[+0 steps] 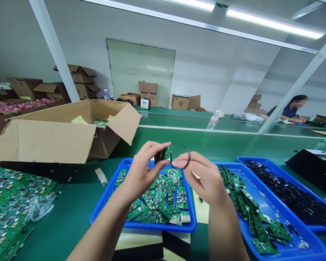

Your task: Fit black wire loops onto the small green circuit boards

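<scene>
My left hand (146, 166) pinches a small green circuit board (164, 154) upright between thumb and fingers. Close to its right edge, my right hand (202, 174) grips a thin black strip (189, 159), which curves from the fingers toward the board. Whether the strip is fixed to the board I cannot tell. Below both hands stands a blue tray (192, 217) holding many loose green boards (157, 195). To the right, another blue tray (296, 250) carries more boards (244, 199) and small pale bits.
A third blue tray (241, 159) at far right holds many black pieces (285, 192). An open cardboard box (49, 139) and uncut board panels (13, 195) lie left. A water bottle (213, 120) stands on the back ledge. A person (290, 110) sits at far right.
</scene>
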The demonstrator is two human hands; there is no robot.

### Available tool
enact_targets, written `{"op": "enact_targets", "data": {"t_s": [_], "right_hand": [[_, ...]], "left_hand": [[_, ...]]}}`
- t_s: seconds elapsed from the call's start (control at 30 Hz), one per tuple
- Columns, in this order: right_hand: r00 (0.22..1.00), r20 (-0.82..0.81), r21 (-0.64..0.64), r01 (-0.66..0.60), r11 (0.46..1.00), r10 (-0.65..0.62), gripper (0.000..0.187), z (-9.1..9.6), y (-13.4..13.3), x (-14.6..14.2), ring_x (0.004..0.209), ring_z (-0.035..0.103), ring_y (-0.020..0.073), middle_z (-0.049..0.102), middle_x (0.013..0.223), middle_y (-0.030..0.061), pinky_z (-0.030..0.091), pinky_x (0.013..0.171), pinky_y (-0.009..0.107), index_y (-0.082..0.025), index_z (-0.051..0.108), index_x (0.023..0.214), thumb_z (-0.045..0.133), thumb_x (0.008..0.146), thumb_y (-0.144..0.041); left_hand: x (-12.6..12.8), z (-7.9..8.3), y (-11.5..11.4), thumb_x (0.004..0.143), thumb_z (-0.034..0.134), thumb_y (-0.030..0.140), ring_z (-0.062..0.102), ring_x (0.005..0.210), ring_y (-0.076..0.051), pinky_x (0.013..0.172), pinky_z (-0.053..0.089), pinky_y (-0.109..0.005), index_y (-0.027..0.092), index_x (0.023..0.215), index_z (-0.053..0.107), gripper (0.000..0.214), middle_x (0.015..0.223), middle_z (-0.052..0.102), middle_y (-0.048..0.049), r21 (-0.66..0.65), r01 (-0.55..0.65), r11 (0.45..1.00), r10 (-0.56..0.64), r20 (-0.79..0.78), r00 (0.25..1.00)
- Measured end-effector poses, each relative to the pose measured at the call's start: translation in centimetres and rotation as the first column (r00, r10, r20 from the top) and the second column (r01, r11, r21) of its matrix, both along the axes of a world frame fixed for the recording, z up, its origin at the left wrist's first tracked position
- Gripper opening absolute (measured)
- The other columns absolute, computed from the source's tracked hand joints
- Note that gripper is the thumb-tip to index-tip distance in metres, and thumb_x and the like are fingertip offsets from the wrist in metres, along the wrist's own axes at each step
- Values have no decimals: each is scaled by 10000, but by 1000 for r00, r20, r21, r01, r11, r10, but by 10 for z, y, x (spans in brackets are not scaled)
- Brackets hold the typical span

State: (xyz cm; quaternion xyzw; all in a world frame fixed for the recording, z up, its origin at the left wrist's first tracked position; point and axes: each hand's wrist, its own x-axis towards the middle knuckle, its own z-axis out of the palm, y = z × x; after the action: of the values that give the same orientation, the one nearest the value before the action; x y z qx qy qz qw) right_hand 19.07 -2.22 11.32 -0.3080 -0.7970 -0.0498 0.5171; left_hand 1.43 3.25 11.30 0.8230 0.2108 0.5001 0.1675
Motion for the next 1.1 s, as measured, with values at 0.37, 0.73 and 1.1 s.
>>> {"op": "enact_targets", "data": {"t_s": [0.37, 0.73, 1.1], "right_hand": [[860, -505, -584, -402, 705, 73, 203, -1, 5, -8, 719, 628, 137, 671, 779, 39, 513, 656, 263, -174, 642, 857, 528, 850, -342], [687, -716, -539, -656, 528, 123, 250, 0, 3, -21, 419, 513, 83, 569, 481, -17, 419, 441, 205, -157, 604, 645, 580, 793, -356], [781, -620, -630, -552, 547, 76, 241, -3, 8, -16, 383, 363, 50, 448, 439, -59, 275, 394, 188, -159, 522, 605, 553, 775, -327]], "left_hand": [[1, 2, -4, 785, 572, 19, 543, 1099, -200, 1031, 382, -467, 251, 1078, 605, 375, 1054, 508, -45, 433, -152, 888, 111, 119, 987], [-5, 6, 0, 764, 666, 228, 599, 728, -114, 647, 525, -216, 215, 1126, 614, 366, 827, 622, -34, 277, -50, 959, 35, 59, 998], [-5, 5, 3, 707, 709, 278, 574, 640, -98, 584, 485, -186, 206, 1074, 663, 376, 719, 604, -15, 124, 147, 981, -146, -18, 989]]}}
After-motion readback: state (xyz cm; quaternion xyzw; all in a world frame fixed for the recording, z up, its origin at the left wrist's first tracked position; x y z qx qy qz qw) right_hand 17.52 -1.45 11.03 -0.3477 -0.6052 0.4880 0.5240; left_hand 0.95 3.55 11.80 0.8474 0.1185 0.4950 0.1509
